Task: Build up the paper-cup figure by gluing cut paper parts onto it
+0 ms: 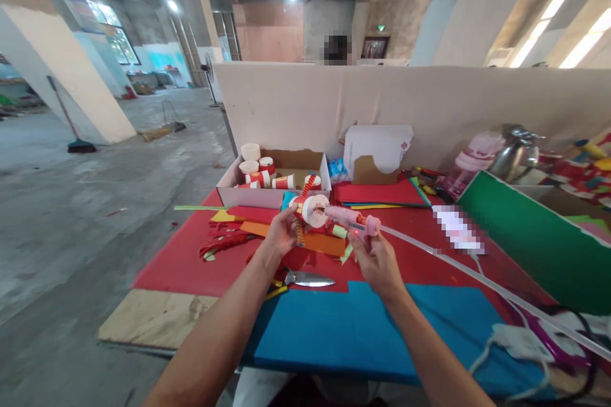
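Observation:
My left hand [282, 232] is closed round a red and white paper cup [302, 210], lying on its side in the air above the table. A red pleated paper strip [309, 186] sticks up from the cup, and an orange pleated one [300, 232] hangs below it. In my right hand [379, 265] is a pink hot glue gun [344, 216], its nozzle pointing left at the cup's white round end. Whether nozzle and cup touch I cannot tell. A long clear glue stick [429, 247] runs out of the gun's back to the lower right. Scissors [310, 278] lie below the hands.
Behind the cup, an open box [270, 198] holds several paper cups. Red and orange paper pieces [238, 241] lie left of my hands, on the red sheet. Rightward are a blurred-out phone-like object [458, 229], a green-sided box [529, 241] and a white power strip [522, 342] with cables.

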Tool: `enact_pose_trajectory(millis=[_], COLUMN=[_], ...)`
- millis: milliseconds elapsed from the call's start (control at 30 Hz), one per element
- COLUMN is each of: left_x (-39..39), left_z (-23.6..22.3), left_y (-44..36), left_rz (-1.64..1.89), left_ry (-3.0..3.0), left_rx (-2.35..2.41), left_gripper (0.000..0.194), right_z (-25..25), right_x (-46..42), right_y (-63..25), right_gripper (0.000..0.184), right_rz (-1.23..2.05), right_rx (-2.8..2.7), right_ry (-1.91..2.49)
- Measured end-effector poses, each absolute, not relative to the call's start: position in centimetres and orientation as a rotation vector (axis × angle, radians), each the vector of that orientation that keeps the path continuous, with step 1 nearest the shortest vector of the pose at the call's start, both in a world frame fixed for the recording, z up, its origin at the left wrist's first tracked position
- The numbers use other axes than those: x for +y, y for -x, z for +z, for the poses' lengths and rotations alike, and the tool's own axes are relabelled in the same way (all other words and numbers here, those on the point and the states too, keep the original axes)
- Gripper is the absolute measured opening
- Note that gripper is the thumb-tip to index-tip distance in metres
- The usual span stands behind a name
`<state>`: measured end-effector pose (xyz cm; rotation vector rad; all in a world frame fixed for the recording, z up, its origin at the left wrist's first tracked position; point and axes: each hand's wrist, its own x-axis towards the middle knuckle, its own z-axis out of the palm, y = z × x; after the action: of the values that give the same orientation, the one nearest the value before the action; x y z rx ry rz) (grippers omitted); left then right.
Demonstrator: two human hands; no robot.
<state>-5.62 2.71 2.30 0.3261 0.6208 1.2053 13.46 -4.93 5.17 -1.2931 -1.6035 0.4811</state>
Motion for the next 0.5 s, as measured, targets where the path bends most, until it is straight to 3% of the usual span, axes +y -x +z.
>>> enact_pose_trajectory(millis=[500], left_x=[2.5], left_z=[2.5], left_y=[5.3], left_rz=[1.185], left_ry=[-0.342], left_rx=[0.628], left_gripper=[0.022], right_z=[5.6], right_x=[-4.6], right_y=[-14.2], right_gripper=[0.027], right_rz=[0.411], right_rx=[-1.652], right_ry=[1.294])
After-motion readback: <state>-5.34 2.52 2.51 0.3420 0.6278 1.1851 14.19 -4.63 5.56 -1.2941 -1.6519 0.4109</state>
